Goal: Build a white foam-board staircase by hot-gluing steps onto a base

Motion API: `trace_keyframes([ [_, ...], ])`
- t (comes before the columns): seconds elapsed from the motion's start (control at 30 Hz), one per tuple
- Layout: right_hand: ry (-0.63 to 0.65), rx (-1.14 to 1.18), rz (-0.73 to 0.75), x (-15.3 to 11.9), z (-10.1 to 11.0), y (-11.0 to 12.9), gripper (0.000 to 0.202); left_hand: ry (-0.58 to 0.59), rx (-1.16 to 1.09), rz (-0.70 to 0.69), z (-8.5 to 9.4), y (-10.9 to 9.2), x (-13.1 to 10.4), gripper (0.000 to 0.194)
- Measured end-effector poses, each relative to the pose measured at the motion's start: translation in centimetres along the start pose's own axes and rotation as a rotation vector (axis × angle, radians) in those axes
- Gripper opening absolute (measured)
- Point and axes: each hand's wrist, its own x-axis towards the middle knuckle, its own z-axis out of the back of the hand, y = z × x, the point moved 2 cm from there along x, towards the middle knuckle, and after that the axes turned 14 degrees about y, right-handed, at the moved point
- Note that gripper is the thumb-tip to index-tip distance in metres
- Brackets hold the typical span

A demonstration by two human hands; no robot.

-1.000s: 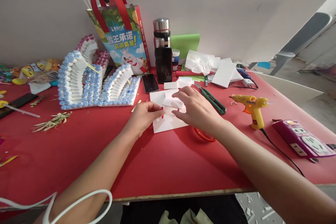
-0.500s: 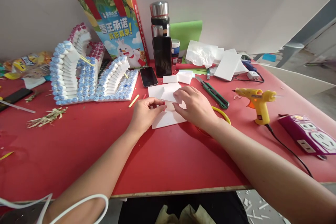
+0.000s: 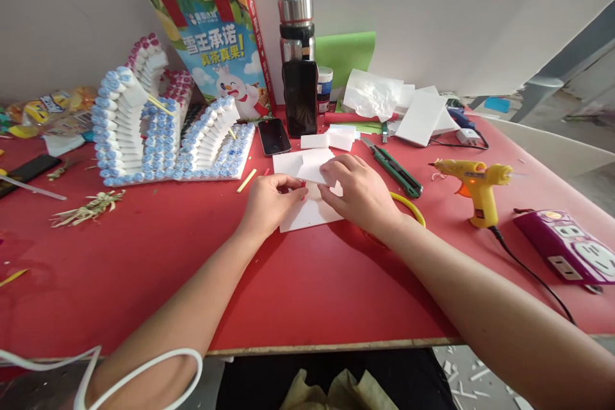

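A: What sits closest in your feed?

B: A white cord [image 3: 179,352] looping at lower left, cut off by the edge of my view. Past it I have the red table [image 3: 327,288].

A: And the hands?

B: From my end, the left hand [image 3: 269,202] pinches a small red stick [image 3: 303,187] between thumb and fingertips, over the white board [image 3: 307,221]. The stick's long axis runs close to upright. I can't make out its lower end beside the thumb.

A: The right hand [image 3: 361,195]?

B: Half curled, fingers over the right end of a white piece [image 3: 312,166], hiding that end from me. I can't tell whether it really grips. The piece's front edge runs roughly left to right.

A: Around them?

B: The purple power strip [image 3: 562,246] is cut off at my right. A yellow ring [image 3: 410,206] lies partly hidden by the right hand. The yellow glue gun [image 3: 483,189] points its nozzle left; the green utility knife [image 3: 396,171] lies slantwise, blade end away and leftward.

A: Any writing?

B: Farther back, I read 雪王承诺 and 真茶真果! on the bag [image 3: 211,54]; its handles run out of view. Lettering on the yellow packet [image 3: 50,107] is too small for me.
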Motion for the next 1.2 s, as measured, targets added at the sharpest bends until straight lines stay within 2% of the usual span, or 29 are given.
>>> trace_keyframes([
  [0.2,0.006,-0.003,-0.007,0.01,0.07,0.06,0.009,0.009,-0.015,0.040,0.06,-0.08,0.12,0.022],
  [0.4,0.000,0.003,-0.011,0.02,0.02,0.05,0.008,-0.010,-0.044,-0.014,-0.05,0.01,0.27,0.022],
  [0.53,-0.002,-0.001,-0.009,0.03,-0.06,-0.01,0.009,0.016,-0.140,0.004,-0.26,0.18,0.30,0.021],
  [0.77,-0.002,-0.017,0.010,0.09,-0.07,-0.03,0.009,0.018,-0.147,0.017,-0.24,0.32,0.35,0.020],
  [0.87,0.020,-0.035,0.018,0.07,-0.05,0.00,0.013,0.021,-0.150,0.013,-0.22,0.50,0.39,0.022],
  [1.0,0.050,-0.068,0.023,-0.06,-0.03,0.26,0.033,0.009,-0.132,-0.007,-0.23,0.52,0.34,0.021],
  [1.2,0.077,-0.087,0.025,-0.21,-0.42,0.54,0.037,-0.010,-0.018,-0.046,-0.18,0.16,0.26,0.015],
])
